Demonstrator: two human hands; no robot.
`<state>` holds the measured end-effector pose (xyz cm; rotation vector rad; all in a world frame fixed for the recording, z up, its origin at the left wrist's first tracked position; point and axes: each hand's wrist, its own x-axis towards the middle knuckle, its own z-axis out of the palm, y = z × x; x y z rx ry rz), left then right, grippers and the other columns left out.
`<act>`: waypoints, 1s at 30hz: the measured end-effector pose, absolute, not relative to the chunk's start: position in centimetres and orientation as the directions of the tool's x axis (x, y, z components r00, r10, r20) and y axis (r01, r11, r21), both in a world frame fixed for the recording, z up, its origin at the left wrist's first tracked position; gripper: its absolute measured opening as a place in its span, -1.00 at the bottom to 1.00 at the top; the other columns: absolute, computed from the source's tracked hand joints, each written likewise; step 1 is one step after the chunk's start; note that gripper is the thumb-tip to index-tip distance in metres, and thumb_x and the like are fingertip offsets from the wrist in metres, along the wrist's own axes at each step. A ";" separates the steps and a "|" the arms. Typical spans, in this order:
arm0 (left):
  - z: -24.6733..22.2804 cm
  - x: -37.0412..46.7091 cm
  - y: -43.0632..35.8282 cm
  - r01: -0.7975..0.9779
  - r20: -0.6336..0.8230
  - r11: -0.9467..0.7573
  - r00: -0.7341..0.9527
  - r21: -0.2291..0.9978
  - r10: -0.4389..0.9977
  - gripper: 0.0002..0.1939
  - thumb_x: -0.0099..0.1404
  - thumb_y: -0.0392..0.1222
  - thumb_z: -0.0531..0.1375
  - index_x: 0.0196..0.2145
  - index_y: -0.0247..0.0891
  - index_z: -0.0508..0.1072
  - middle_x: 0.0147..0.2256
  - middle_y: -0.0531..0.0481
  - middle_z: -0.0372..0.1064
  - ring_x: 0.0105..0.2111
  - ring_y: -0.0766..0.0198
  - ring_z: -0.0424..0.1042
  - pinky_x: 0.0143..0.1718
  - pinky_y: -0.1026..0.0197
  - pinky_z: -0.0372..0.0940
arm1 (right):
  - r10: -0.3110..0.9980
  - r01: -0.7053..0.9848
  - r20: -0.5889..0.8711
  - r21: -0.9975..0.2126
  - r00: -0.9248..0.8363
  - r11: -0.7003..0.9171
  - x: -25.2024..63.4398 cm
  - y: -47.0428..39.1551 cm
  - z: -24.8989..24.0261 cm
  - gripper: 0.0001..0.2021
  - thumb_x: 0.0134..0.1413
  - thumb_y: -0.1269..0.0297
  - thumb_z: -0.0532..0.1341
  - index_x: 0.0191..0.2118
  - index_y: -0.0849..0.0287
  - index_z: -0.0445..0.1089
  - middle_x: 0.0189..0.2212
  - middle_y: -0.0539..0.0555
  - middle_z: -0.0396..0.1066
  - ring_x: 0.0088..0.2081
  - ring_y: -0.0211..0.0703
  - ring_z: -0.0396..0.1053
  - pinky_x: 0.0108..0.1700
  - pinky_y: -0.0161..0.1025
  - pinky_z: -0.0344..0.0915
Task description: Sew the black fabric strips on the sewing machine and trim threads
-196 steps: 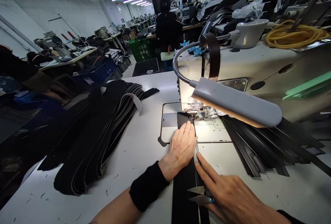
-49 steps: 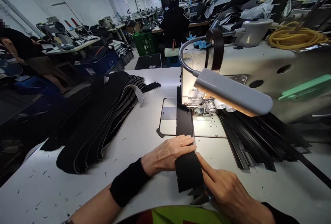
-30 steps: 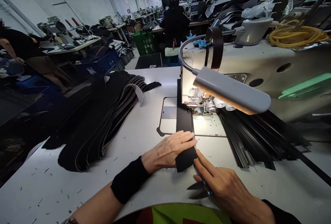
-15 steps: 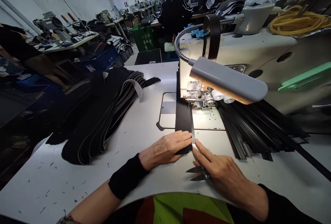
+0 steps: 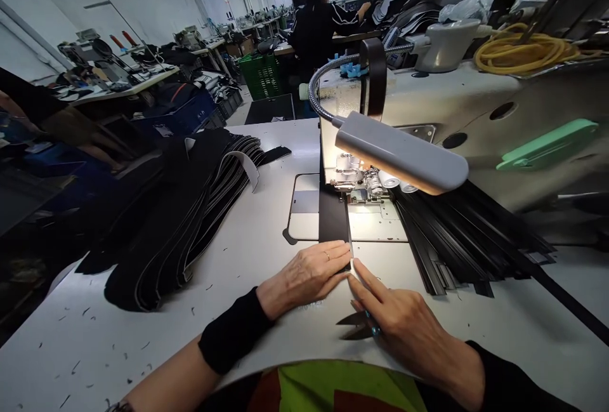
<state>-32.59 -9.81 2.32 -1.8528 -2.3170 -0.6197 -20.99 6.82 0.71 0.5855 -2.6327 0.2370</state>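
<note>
A black strip (image 5: 333,218) runs flat from under the sewing machine's presser foot (image 5: 346,196) toward me. My left hand (image 5: 309,272) lies on its near end, palm down, fingers together and stretched out. Just to the right, my right hand (image 5: 394,310) has its index finger and thumb at the strip's near right corner. Small scissors (image 5: 356,326) stick out to the left from under its curled fingers, blades apart.
A stack of black pieces (image 5: 190,215) lies left on the white table (image 5: 257,259). Black strips (image 5: 457,234) fan out at the right. A lamp (image 5: 402,152) hangs over the needle area. A person (image 5: 314,25) sits beyond; another stands far left.
The black strip has slid a little away from me, toward the machine, and less of its near end shows below my left hand. The whole view has shifted slightly.
</note>
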 end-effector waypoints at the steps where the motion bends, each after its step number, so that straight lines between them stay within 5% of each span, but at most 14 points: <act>1: 2.2 -32.8 -9.7 0.953 0.342 0.182 -0.259 0.241 0.903 -0.69 0.33 -0.20 -0.01 -0.06 -0.44 0.30 -0.06 -0.19 0.36 0.01 0.18 0.31 0.06 0.14 0.25 | -0.375 -0.453 0.453 -0.073 -0.809 0.889 -21.0 6.9 0.7 -0.69 0.20 0.45 -0.08 -0.10 0.35 0.36 0.01 0.34 0.29 -0.67 -0.34 0.25 -0.65 -0.31 0.15; 9: 2.3 -34.1 -8.3 0.939 0.388 0.279 -0.338 0.201 0.858 -0.66 0.32 -0.07 0.01 -0.14 -0.41 0.36 -0.12 -0.17 0.40 -0.06 0.15 0.35 0.02 0.14 0.27 | -0.406 -0.512 0.457 -0.133 -0.791 0.848 -20.8 7.2 0.9 -0.54 -0.07 0.68 -0.14 -0.08 0.41 0.31 0.00 0.33 0.30 -0.61 -0.34 0.30 -0.62 -0.35 0.19; 30: 2.1 -35.1 -6.0 0.826 0.228 0.562 -0.553 0.027 0.801 -0.67 0.32 -0.12 0.02 -0.05 -0.39 0.27 -0.15 -0.19 0.31 -0.16 0.12 0.30 -0.15 0.14 0.30 | -0.403 -0.511 0.444 -0.153 -0.800 0.846 -20.7 7.2 0.2 -0.45 -0.23 0.69 -0.12 -0.06 0.39 0.30 0.03 0.30 0.27 -0.53 -0.29 0.37 -0.58 -0.33 0.21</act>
